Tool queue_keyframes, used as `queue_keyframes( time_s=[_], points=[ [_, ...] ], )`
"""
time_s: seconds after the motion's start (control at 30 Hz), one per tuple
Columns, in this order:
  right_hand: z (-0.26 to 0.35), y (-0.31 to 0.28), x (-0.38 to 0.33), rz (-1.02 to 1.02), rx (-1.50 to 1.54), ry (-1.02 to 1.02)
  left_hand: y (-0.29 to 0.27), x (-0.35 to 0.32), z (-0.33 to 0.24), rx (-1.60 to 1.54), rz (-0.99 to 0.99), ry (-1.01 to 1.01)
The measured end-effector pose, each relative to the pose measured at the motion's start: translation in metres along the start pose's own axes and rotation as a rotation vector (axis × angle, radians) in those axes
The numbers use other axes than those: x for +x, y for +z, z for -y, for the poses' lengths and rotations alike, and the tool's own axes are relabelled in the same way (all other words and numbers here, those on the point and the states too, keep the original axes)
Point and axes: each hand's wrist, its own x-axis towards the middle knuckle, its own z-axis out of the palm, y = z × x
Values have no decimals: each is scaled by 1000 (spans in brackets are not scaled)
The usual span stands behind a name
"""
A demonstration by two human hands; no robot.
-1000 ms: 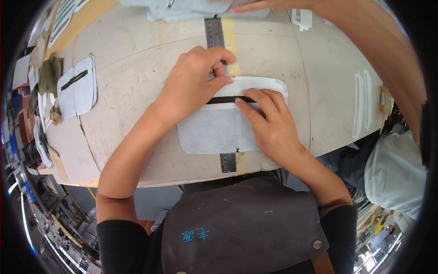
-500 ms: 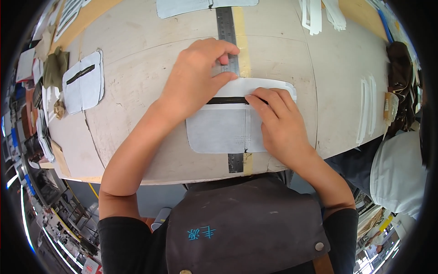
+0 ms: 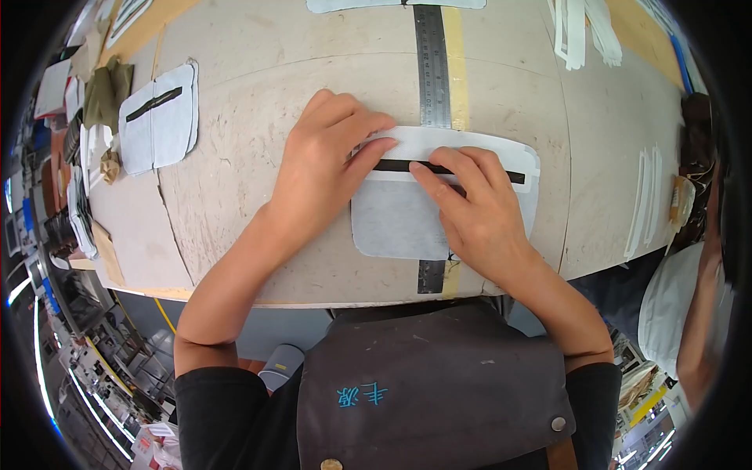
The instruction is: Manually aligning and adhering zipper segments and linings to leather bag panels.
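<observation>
A white panel [image 3: 399,227] with rounded corners lies in front of me, a narrow black strip [image 3: 513,178] running across its upper part. Across the panel's upper left edge my left hand [image 3: 329,153] has its thumb and forefinger closed in a pinch, the thumb over the white face. My right hand [image 3: 482,200] rests on the panel's right part, fingers bent, thumb and fingertips pressed on and beside the black strip. The right hand hides part of the panel. Underneath passes a steel ruler [image 3: 433,74], showing beyond both edges.
Yellow tape [image 3: 457,78] runs beside the ruler. Similar panels [image 3: 160,133] are stacked at the left; another panel [image 3: 392,4] lies at the far edge. White strips [image 3: 570,39] lie far right, with thinner strips [image 3: 646,192] nearer. A person's arm [image 3: 697,329] shows at right.
My view has shifted, so the table appears farther right. Both hands have moved left relative to the panel. The left thumb and forefinger have come closer together, and the black strip's right end now shows.
</observation>
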Motion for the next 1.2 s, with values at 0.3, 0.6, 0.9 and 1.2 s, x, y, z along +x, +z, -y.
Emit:
queue_keyframes(
  time_s=[0.3,0.6,0.9,1.2],
  points=[
    [-1,7,-2,-18,-62,-2,5,15,7,-107,140,-56],
    [-1,9,-1,-32,-111,-16,10,21,12,-35,173,-7],
    [-1,11,-4,-44,-119,-13,14,20,13,-18,143,26],
    [0,14,-5,-14,-128,-22,-2,-13,16,133,31,193]
  ],
)
